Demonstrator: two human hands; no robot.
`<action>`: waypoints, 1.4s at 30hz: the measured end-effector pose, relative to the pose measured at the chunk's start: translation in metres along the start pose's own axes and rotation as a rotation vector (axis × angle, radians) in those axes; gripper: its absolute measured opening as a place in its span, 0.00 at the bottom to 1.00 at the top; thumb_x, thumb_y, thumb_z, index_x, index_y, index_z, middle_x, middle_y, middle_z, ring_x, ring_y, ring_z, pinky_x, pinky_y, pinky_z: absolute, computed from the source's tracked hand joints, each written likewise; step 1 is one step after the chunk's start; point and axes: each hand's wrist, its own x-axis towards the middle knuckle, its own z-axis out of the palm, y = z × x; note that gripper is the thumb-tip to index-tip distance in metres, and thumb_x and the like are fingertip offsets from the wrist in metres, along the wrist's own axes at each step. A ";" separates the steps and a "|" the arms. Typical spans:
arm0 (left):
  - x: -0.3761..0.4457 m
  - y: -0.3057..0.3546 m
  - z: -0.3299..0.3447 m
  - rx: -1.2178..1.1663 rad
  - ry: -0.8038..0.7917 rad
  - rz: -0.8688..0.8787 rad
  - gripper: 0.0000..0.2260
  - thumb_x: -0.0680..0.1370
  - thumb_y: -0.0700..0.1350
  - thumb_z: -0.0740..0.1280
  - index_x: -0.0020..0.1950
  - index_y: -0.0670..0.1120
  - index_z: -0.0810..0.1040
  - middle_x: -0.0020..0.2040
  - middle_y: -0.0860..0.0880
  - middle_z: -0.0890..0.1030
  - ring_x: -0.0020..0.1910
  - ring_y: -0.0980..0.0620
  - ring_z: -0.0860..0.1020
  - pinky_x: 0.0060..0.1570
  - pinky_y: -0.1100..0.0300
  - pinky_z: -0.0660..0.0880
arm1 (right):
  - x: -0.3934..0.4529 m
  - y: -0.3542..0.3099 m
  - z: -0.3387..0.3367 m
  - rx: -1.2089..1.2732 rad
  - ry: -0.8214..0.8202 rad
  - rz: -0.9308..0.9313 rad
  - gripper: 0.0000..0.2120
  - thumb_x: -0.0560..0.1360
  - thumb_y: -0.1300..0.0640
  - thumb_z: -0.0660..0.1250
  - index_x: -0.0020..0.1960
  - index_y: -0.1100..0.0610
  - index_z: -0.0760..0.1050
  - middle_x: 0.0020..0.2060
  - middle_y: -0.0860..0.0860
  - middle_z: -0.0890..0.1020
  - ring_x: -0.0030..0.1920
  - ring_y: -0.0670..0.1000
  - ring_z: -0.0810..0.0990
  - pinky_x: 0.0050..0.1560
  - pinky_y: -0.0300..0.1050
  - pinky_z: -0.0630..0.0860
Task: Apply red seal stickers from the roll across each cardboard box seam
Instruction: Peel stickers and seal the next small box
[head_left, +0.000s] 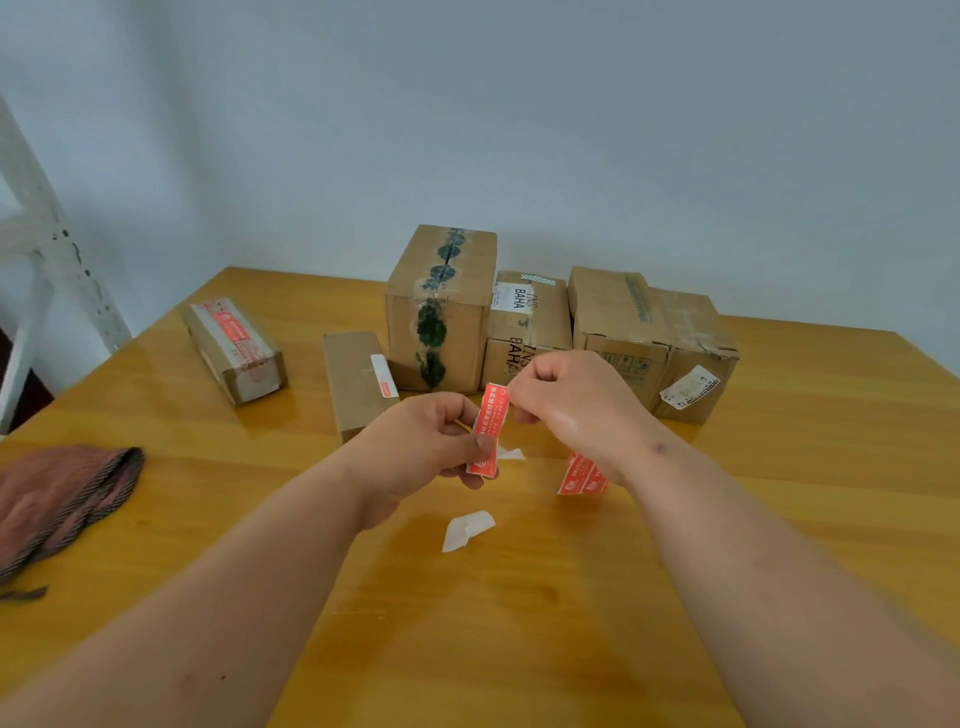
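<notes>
Held upright above mid-worktop (675, 597), long axis near vertical, tilted slightly right at top: red seal sticker (487, 430). Pinched low by left hand (421, 447), pinched at top by right hand (566, 402), fingers curled. Sticker strip (582, 475) hanging under right wrist. Boxes (441, 306) crowding far edge; bare wood nearer. Backing scraps (467, 529) just below.

A plain pale blue-grey wall (571, 114) fills the upper half of the frame, evenly lit by soft light with no hard shadows. Below it a glossy honey-coloured wooden table (519, 623) spreads across the lower half, its far edge meeting the wall and its varnish showing dull reflections. At the left edge stands a white painted frame (47, 249), chipped with dark spots, with a strip of dark floor (28, 400) beneath it
</notes>
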 end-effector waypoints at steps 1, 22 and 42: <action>-0.002 0.000 -0.001 0.021 0.025 0.002 0.08 0.77 0.46 0.70 0.55 0.47 0.77 0.44 0.48 0.86 0.44 0.50 0.82 0.53 0.50 0.77 | -0.001 -0.002 0.001 0.008 0.012 0.001 0.10 0.74 0.57 0.63 0.39 0.59 0.80 0.36 0.46 0.82 0.45 0.53 0.82 0.42 0.40 0.74; -0.010 0.005 0.002 0.073 0.397 0.197 0.04 0.75 0.45 0.72 0.41 0.52 0.83 0.35 0.55 0.83 0.34 0.64 0.77 0.32 0.73 0.70 | -0.011 -0.005 0.017 0.181 0.004 -0.017 0.09 0.74 0.56 0.65 0.40 0.52 0.84 0.34 0.45 0.84 0.40 0.40 0.81 0.37 0.31 0.71; -0.007 0.008 -0.008 0.065 0.380 0.146 0.06 0.74 0.48 0.72 0.37 0.49 0.84 0.38 0.43 0.83 0.35 0.50 0.75 0.36 0.56 0.75 | 0.001 0.004 0.027 0.121 -0.028 -0.110 0.07 0.75 0.56 0.67 0.40 0.55 0.82 0.36 0.42 0.83 0.37 0.37 0.79 0.37 0.29 0.71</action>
